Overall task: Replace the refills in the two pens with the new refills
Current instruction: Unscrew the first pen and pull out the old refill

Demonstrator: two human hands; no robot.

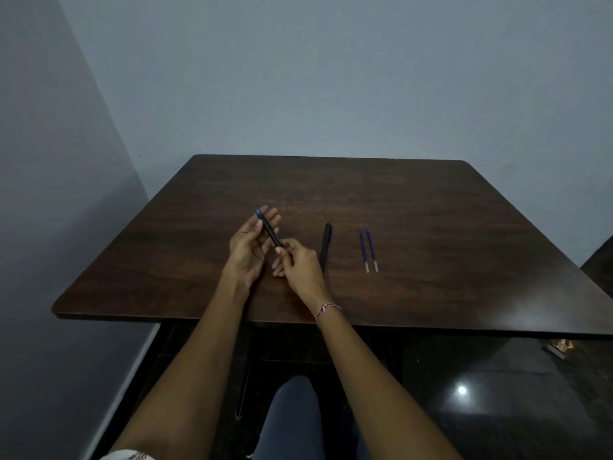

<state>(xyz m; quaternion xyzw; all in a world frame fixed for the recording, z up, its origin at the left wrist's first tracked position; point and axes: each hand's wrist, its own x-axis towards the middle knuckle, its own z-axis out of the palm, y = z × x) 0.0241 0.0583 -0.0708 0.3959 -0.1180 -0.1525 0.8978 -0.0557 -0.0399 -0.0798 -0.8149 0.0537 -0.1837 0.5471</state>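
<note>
**A:** Head view: what do we find at centre-left of the frame?

**B:** We see the left hand (249,249) with a black pen (269,229) lying across its fingers, thumb pressed on the barrel. The right hand (298,263) pinches the pen's lower end. The blue end points toward the upper left.

**A:** And to the right of the hands?

**B:** We note a second pen (326,245) lying on the table (447,207), just beside the right hand. Two new refills (368,249) lie side by side farther right. A bracelet (328,308) circles the right wrist.
</note>
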